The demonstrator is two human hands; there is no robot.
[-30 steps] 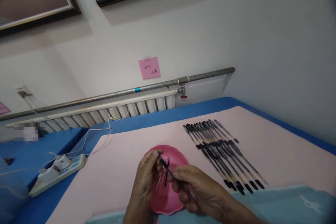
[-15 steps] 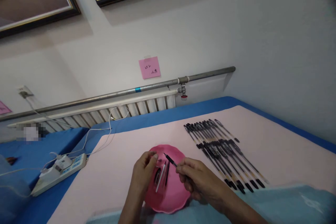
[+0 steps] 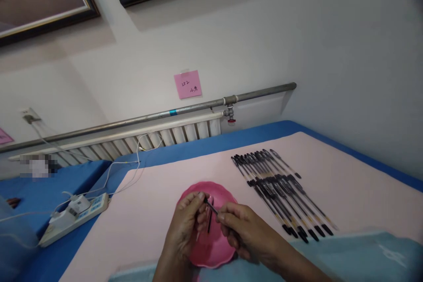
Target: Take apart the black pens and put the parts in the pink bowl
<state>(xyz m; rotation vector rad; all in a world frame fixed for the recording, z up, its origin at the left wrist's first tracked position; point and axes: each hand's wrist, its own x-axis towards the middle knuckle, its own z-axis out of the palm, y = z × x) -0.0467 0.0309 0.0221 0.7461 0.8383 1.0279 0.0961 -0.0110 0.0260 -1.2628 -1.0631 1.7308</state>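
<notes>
My right hand is closed round a dark pen, its front end pointing up and to the left. At that end, the thumb and fingers of my left hand are pinched together. Whatever small piece they hold is hidden by the fingertips. Below both hands lies a pink scalloped plate. In it rest a thin black pen part and a pale stick-like part, partly covered by my left hand.
Two rows of capped black pens lie on the pink sheet, right of the plate. A power strip with white chargers and cables sits on the blue cover at left. A light blue cloth runs along the near edge.
My left hand has moved right and closed in on the pen's front end, which was apart from it before. The pen has shifted slightly in my right hand's grip.
</notes>
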